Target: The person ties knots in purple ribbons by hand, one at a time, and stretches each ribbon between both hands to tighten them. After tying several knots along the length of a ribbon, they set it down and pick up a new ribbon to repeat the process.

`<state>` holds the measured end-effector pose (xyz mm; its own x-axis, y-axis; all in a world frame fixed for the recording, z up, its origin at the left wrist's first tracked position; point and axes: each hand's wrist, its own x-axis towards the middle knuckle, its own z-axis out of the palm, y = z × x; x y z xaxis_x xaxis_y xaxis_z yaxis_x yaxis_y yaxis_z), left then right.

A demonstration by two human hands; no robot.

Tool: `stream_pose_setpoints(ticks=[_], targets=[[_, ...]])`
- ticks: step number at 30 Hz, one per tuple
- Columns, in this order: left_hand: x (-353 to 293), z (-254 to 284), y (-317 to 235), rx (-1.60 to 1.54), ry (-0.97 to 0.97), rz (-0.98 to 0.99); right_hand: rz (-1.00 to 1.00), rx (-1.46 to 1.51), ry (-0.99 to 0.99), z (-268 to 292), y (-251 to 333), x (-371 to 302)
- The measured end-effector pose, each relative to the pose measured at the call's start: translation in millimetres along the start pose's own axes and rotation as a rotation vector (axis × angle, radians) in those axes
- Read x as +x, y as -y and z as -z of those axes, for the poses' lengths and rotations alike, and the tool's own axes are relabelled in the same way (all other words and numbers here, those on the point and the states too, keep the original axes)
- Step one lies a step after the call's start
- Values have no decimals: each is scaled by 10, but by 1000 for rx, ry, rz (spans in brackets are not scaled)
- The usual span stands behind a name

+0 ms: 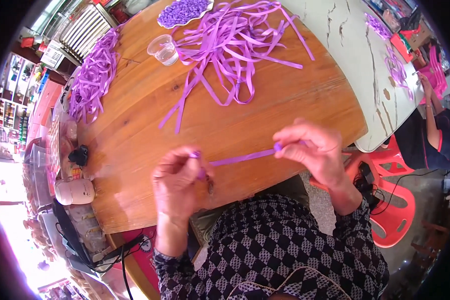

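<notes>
Over one wooden table, left hand and right hand pinch one purple ribbon

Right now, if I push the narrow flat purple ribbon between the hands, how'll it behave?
Probably floppy: similar strands curl loosely in the flat purple ribbon heap. The held ribbon likely gives mid-span, since it stretches from left hand to right hand. Probably light, being a narrow strip.
</notes>
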<state>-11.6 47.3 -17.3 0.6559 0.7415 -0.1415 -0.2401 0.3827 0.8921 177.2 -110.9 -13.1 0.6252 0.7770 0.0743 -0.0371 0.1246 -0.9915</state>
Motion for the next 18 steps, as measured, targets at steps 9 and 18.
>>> stream_pose_setpoints(ticks=[9,18], targets=[[-187,-272,157,102,137,126,414,-208,269,-271,-49,64],[-191,-315,242,68,120,143,330,-255,174,-301,-150,-20]])
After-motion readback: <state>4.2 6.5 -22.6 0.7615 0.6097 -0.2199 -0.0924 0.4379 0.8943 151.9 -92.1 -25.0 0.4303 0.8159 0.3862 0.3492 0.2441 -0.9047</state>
